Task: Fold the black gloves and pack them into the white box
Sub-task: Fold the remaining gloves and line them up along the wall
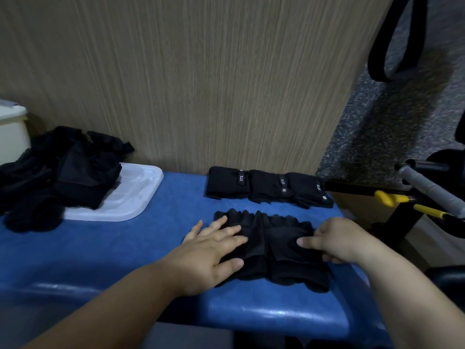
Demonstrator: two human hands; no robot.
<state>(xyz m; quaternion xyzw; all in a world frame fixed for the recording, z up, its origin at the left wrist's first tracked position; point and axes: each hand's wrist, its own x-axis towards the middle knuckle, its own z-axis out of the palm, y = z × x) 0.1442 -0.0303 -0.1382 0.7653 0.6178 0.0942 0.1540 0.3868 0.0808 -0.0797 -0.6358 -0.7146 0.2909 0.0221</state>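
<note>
Nearest, at 6 o'clock, the left hand [216, 248] lay spread flat on the gloves [276, 253]; the right hand [334, 241] pinched their right edge. At 12, three folded gloves [269, 187] bore tiny white lettering, unreadable. At 10, a pile [50, 172] overlapped a lid [130, 197]. The box [12, 132] stood at 9, contents hidden.
</note>
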